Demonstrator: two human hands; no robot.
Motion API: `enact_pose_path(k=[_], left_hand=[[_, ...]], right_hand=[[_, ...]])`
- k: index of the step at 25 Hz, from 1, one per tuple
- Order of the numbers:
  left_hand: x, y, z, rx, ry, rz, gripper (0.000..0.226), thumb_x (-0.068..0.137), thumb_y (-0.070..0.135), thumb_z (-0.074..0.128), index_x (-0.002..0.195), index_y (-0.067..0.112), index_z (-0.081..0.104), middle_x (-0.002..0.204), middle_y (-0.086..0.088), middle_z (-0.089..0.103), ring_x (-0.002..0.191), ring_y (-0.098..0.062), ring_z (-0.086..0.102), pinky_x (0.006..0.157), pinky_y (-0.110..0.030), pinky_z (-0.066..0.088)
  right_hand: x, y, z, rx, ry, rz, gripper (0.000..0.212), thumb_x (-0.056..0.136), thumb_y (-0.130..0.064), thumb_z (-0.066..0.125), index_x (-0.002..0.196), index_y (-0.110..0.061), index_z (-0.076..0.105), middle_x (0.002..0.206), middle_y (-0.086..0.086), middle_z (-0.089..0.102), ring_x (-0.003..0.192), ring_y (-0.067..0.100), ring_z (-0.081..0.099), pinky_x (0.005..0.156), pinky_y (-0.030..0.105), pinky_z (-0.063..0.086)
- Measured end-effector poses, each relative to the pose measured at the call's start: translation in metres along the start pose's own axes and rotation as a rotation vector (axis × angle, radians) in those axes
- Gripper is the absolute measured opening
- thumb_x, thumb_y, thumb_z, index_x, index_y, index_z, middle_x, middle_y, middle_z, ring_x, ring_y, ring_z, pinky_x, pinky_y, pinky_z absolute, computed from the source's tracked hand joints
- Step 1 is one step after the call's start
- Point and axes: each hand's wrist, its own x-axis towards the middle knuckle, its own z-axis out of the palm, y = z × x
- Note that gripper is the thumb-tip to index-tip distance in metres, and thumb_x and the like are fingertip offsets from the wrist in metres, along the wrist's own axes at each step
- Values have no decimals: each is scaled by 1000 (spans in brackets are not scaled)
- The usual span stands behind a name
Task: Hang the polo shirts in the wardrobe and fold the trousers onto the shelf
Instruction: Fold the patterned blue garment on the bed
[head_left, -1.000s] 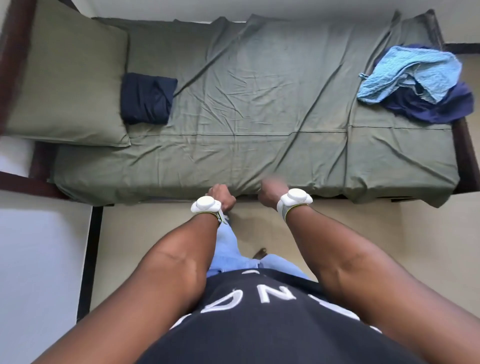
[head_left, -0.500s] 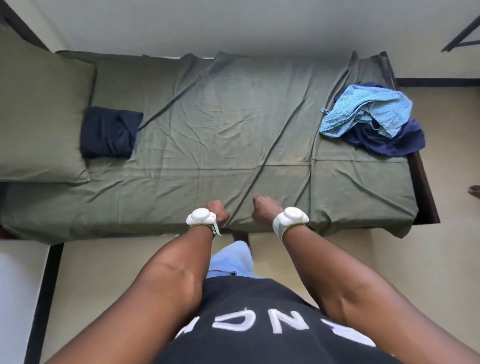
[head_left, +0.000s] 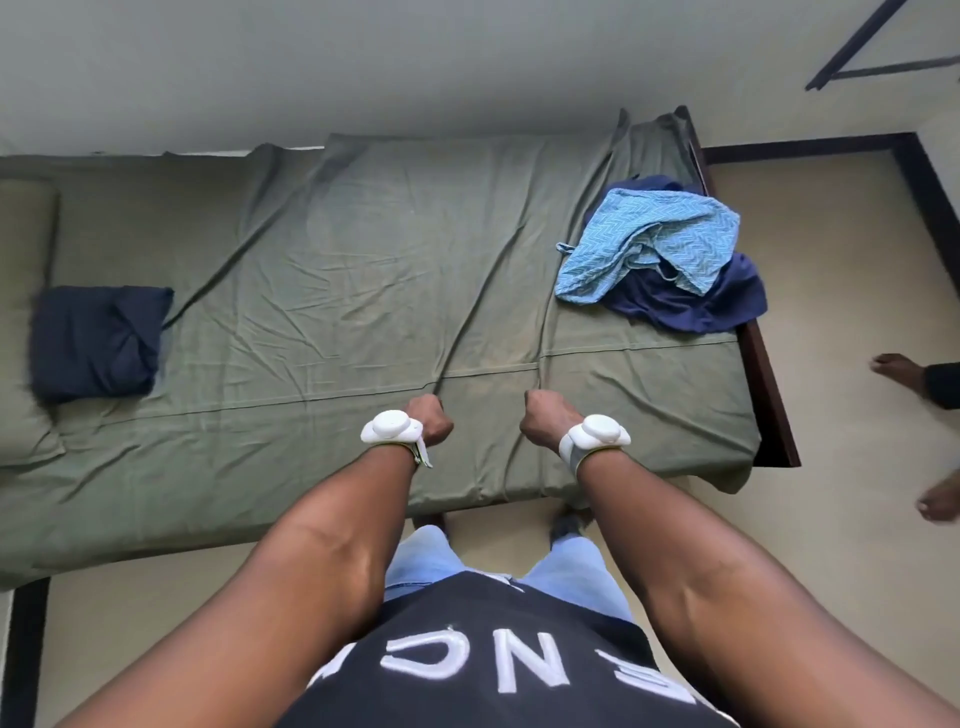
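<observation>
Olive-green cotton covers the bed (head_left: 332, 270), a thin sheet pulled into long diagonal creases and one straight hem line running across near the front edge. On the left lies a folded dark navy garment (head_left: 98, 340), a soft squarish bundle resting just beside the green pillow (head_left: 23, 312), which the frame's left edge cuts off. At the far right corner of the mattress sits a loose heap: a light blue garment (head_left: 649, 244) with a fine zigzag weave, crumpled on top of a dark blue garment (head_left: 691, 306) of smoother cloth that spills toward the dark wooden bed frame (head_left: 769, 400). Whether these are polo shirts or trousers cannot be made out from the heap, and no wardrobe or shelf is identifiable.

Both forearms reach straight forward over the front of the bed, each wrist wearing a rounded white band (head_left: 392, 427). The left hand (head_left: 431, 423) is curled into a fist with its knuckles down on the sheet; the right hand (head_left: 548, 423) is curled the same way, set apart from it. The fingertips are tucked under and hidden, so I cannot tell whether either fist pinches the cloth or only presses on it. Sheet folds run up to each fist.

Bare feet of another person (head_left: 904, 374) show at the right edge on the beige floor (head_left: 831, 519).
</observation>
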Motion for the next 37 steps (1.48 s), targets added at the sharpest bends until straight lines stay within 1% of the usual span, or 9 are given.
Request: enact_pose_path(k=[6, 11, 16, 22, 27, 30, 33, 35, 37], left_hand=[[47, 141, 35, 2, -53, -67, 12, 73, 11, 48, 75, 6, 59, 91, -18, 68, 85, -35, 64, 66, -28, 45], [90, 295, 50, -49, -40, 13, 25, 80, 9, 55, 100, 3, 68, 104, -18, 69, 99, -36, 63, 81, -34, 49], [166, 371, 49, -17, 4, 36, 42, 84, 13, 59, 126, 5, 58, 129, -19, 59, 120, -34, 54, 98, -33, 43], [261, 405, 39, 91, -2, 55, 53, 80, 26, 65, 129, 8, 56, 134, -17, 52, 126, -37, 45, 105, -40, 40], [305, 429, 39, 150, 3, 120, 58, 84, 30, 64, 137, 13, 49, 151, -16, 32, 141, -34, 26, 114, -46, 29], [312, 427, 41, 166, 41, 130, 59, 85, 29, 63, 139, 13, 46, 156, -17, 24, 144, -33, 21, 115, -46, 27], [310, 417, 33, 134, 94, 115, 58, 83, 26, 63, 137, 10, 48, 150, -17, 34, 139, -35, 29, 113, -45, 31], [300, 413, 25, 72, 134, 104, 61, 81, 25, 63, 136, 7, 46, 142, -16, 41, 135, -35, 36, 110, -45, 34], [282, 414, 18, -26, 166, 84, 74, 80, 25, 67, 144, 6, 35, 146, -16, 40, 136, -34, 36, 111, -44, 34]], right_hand=[[65, 140, -63, 1, -25, -41, 21, 85, -12, 45, 102, -10, 59, 114, 16, 64, 102, 37, 61, 80, 34, 48], [124, 288, -116, 5, -43, 89, 30, 85, -9, 47, 110, -4, 62, 116, 19, 64, 103, 38, 62, 80, 35, 49], [207, 389, -147, 82, 30, 201, 38, 85, -8, 49, 122, -1, 49, 128, 23, 55, 117, 39, 55, 91, 42, 46], [309, 388, -160, 160, 37, 97, 46, 84, -16, 52, 130, -14, 52, 134, 20, 38, 128, 40, 37, 103, 46, 39], [385, 342, -180, 634, 35, 65, 57, 80, -21, 65, 135, -34, 55, 147, 9, 22, 137, 31, 22, 114, 37, 23], [423, 327, -186, 718, -58, 116, 61, 79, -31, 71, 137, -25, 53, 156, 11, 16, 143, 32, 19, 117, 38, 21], [432, 322, -186, 922, 16, 93, 38, 72, -31, 77, 96, -8, 59, 110, 8, 54, 106, 26, 53, 93, 33, 43], [416, 317, -191, 1169, 112, 121, 24, 72, -17, 79, 70, -10, 56, 75, 3, 51, 71, 19, 48, 63, 24, 40], [380, 305, -204, 1334, 142, 130, 18, 67, -10, 80, 64, -11, 63, 61, -1, 52, 58, 13, 46, 52, 20, 37]])
